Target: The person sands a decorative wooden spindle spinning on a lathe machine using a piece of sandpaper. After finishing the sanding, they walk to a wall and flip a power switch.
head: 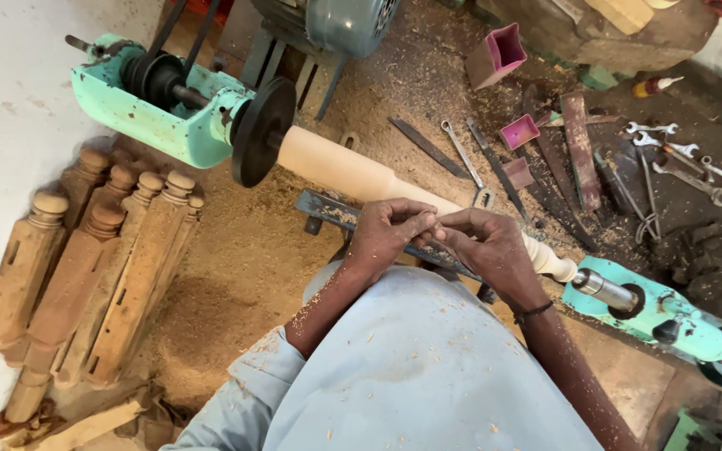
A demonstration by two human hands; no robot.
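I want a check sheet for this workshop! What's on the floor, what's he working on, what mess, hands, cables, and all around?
Surface: floor covered in sawdust.
Job's things: pale wooden spindle mounted on green lathe.
Clutter: chisels, spanners, pink cups.
Grippers: left hand and right hand meet fingertips over the spindle; anything held is too small to tell.
Cables: black drive belt.
Surroundings: stacked turned legs, white wall.

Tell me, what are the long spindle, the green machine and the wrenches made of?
Spindle: pale bare wood, smooth and unpainted, with shavings all around it. Green machine: probably cast metal, painted mint green with rusty chips. Wrenches: shiny grey metal, likely steel. Left hand and right hand rest at the spindle.
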